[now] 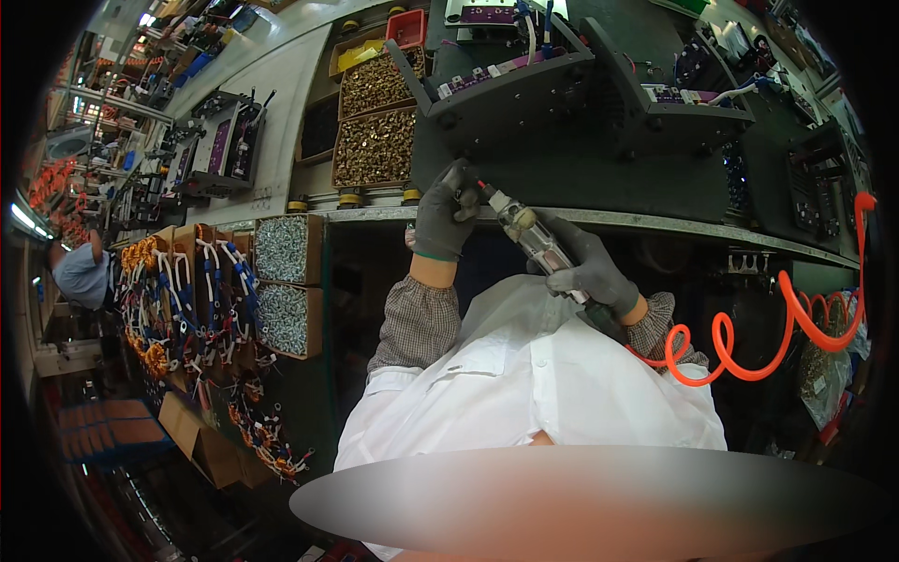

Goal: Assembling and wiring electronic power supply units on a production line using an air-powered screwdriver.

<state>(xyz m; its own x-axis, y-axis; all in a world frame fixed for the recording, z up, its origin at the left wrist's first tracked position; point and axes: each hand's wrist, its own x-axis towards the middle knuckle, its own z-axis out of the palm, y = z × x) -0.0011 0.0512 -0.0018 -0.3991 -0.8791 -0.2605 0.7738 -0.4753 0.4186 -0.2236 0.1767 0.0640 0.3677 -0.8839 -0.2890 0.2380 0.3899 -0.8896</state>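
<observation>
Across the near edge of the dark table (637, 192), the right hand (592, 270) grips a powered driver (534, 230), tip beside the left hand (444, 214), whose curled fingers' contents cannot be determined; keeping the tip steady and aligned appears advisable.

A stout, tube-shaped tool (538, 242) with a narrow red tip (483, 184) sits in the gloved right hand (592, 270), whose fingers wrap around its rear half. Its front part is pale and scuffed with a yellowish patch, its middle looks silvery, and its back end (599, 315) is dark green. It lies on a slant across the front edge of the bench (674, 225), the tip pointing up and to the left and the back end down toward the right sleeve. The tip is just beside the curled fingers of the gloved left hand (444, 214); whether they touch cannot be told
</observation>
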